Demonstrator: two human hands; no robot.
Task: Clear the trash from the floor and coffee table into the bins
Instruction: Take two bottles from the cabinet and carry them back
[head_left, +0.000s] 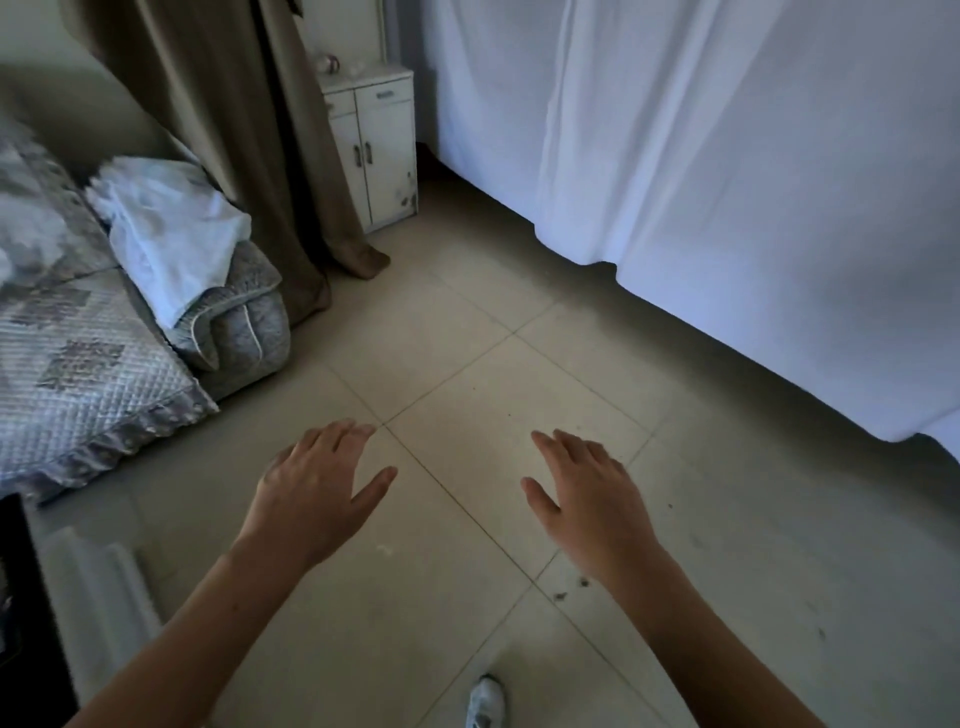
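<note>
My left hand (317, 488) and my right hand (587, 488) hover palm-down over the tiled floor (467, 322), fingers straight and slightly spread, holding nothing. A few small dark specks of debris (571, 590) lie on the tiles just beside my right wrist. No bin and no larger piece of trash is in view. The dark corner of a low table (26, 597) shows at the lower left edge.
A sofa with a quilted grey cover (78, 364) and white cloth (166, 228) stands at the left. Brown curtains (234, 130) hang behind it, next to a small white cabinet (379, 145). A white sheet (727, 182) drapes along the right. My shoe (485, 701) is at the bottom.
</note>
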